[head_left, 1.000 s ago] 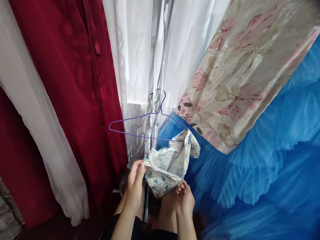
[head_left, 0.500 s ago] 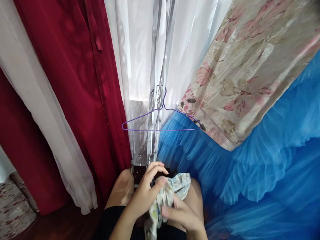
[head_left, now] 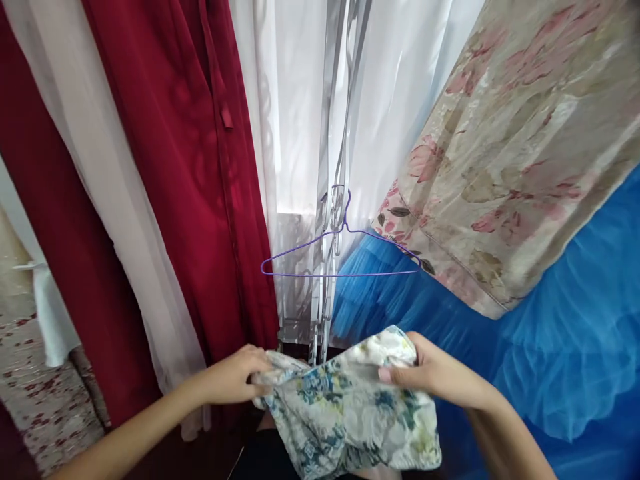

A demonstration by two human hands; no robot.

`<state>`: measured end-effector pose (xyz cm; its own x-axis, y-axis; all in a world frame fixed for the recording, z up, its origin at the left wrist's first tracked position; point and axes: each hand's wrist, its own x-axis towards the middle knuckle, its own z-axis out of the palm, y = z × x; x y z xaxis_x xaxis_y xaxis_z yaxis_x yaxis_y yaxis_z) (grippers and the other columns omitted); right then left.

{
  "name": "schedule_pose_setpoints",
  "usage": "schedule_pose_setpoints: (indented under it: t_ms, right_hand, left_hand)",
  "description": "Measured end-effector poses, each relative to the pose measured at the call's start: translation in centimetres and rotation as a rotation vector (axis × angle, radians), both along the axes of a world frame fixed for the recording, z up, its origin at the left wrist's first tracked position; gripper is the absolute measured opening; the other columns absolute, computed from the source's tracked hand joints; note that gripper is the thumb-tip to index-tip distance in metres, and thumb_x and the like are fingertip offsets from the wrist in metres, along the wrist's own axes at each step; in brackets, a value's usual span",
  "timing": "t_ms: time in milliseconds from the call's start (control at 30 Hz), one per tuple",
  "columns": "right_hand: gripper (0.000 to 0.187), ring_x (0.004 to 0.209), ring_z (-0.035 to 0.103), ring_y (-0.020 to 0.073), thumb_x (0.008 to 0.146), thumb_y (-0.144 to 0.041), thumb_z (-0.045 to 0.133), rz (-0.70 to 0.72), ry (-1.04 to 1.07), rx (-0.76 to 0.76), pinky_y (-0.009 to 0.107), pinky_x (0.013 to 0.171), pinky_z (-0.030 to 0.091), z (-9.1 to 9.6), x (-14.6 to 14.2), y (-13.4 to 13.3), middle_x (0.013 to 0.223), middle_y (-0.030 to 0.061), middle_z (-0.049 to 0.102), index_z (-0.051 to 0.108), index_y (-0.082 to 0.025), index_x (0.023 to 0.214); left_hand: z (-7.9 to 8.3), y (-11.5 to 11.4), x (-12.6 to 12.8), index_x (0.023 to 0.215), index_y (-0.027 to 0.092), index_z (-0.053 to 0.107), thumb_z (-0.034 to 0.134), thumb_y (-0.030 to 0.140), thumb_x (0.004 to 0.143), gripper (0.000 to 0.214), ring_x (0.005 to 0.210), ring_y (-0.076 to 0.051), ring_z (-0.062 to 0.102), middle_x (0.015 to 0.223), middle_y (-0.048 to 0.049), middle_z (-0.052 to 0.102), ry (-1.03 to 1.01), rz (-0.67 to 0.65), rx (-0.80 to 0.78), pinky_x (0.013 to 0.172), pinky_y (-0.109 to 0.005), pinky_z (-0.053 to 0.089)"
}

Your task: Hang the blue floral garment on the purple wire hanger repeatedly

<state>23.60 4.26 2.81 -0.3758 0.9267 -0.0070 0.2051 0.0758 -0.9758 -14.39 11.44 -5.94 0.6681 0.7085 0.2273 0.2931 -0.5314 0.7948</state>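
Observation:
A small white garment with blue and green flowers is stretched between my two hands at the bottom of the view. My left hand pinches its left edge, fingers closed on the cloth. My right hand grips its upper right corner, thumb over the fabric. Above them a thin purple wire hanger hangs bare from a shiny metal rail upright, a hand's length above the garment.
A dark red robe and a sheer white garment hang on the left. White curtain fills the middle. A beige pink-flowered dress and a blue tulle skirt hang on the right.
The flowered garment came off the purple hanger, was bunched low in both hands, and is now pulled out wide between them. The hanger hangs level and bare.

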Motion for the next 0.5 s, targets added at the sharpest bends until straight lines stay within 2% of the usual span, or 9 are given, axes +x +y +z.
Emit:
schedule_pose_setpoints:
  t_ms: [67,133,200,267,300,367,433,500]
  right_hand:
    - [0.018,0.06,0.054,0.017,0.075,-0.03,0.078,-0.133,-0.078,0.2,0.026,0.055,0.044,0.9,-0.1,2.9,0.067,0.0035,0.068,0.076,-0.013,0.077]
    - [0.018,0.069,0.061,0.0208,0.076,-0.029,0.075,-0.253,-0.122,0.419,0.028,0.062,0.048,1.2,-0.4,6.2,0.078,0.0063,0.074,0.079,-0.014,0.086]
    - [0.033,0.073,0.064,0.0221,0.077,-0.028,0.072,-0.367,-0.186,0.583,0.031,0.069,0.05,1.0,-0.5,9.5,0.1,0.0095,0.078,0.079,-0.017,0.107]
    - [0.04,0.069,0.063,0.0204,0.08,-0.03,0.069,-0.461,-0.264,0.678,0.032,0.069,0.05,0.3,-0.4,12.3,0.11,0.0112,0.077,0.075,-0.018,0.118]
    - [0.035,0.066,0.062,0.0196,0.083,-0.031,0.066,-0.482,-0.304,0.7,0.031,0.067,0.048,-0.1,-0.4,13.4,0.105,0.0111,0.078,0.076,-0.017,0.114]
    - [0.027,0.063,0.06,0.0191,0.089,-0.036,0.06,-0.489,-0.371,0.707,0.029,0.063,0.044,-1.0,-0.4,14.6,0.083,0.0087,0.077,0.078,-0.016,0.091]
    - [0.035,0.06,0.057,0.0188,0.093,-0.041,0.056,-0.493,-0.409,0.695,0.027,0.06,0.039,-1.9,-0.7,14.8,0.065,0.0052,0.069,0.073,-0.017,0.074]
    - [0.039,0.058,0.055,0.018,0.095,-0.044,0.054,-0.504,-0.416,0.68,0.026,0.057,0.035,-2.5,-1.2,14.3,0.061,0.0032,0.065,0.07,-0.017,0.072]
  left_hand:
    - [1.8,2.6,-1.9,0.08,0.03,0.08,0.084,0.038,0.072,0.012,0.098,-0.028,0.068,0.09,-0.0071,0.076,0.066,0.122,0.111,0.097,-0.035,0.046]
    - [3.9,5.2,-3.1,0.092,0.033,0.081,0.083,0.04,0.074,0.02,0.12,-0.035,0.061,0.116,-0.0096,0.075,0.174,0.219,0.223,0.108,-0.043,0.038]
    - [6.2,7.7,-3.5,0.091,0.032,0.081,0.081,0.044,0.075,0.02,0.131,-0.039,0.052,0.13,-0.0104,0.069,0.231,0.32,0.301,0.113,-0.05,0.03]
    - [8.4,9.9,-3.2,0.083,0.028,0.08,0.08,0.046,0.074,0.02,0.132,-0.04,0.05,0.131,-0.0111,0.068,0.223,0.375,0.344,0.113,-0.052,0.028]
    - [9.4,10.8,-2.9,0.08,0.027,0.078,0.081,0.046,0.073,0.02,0.13,-0.039,0.051,0.128,-0.0111,0.069,0.207,0.383,0.35,0.112,-0.051,0.03]
    - [11.0,12.3,-2.3,0.076,0.025,0.076,0.082,0.044,0.07,0.021,0.124,-0.037,0.055,0.12,-0.0106,0.072,0.189,0.379,0.354,0.11,-0.049,0.033]
    - [11.8,13.3,-1.8,0.074,0.024,0.075,0.081,0.043,0.07,0.021,0.122,-0.037,0.056,0.116,-0.0102,0.073,0.224,0.364,0.386,0.108,-0.048,0.035]
    - [11.9,13.6,-1.8,0.074,0.024,0.076,0.077,0.045,0.073,0.021,0.124,-0.037,0.054,0.117,-0.0098,0.073,0.282,0.361,0.444,0.108,-0.046,0.035]
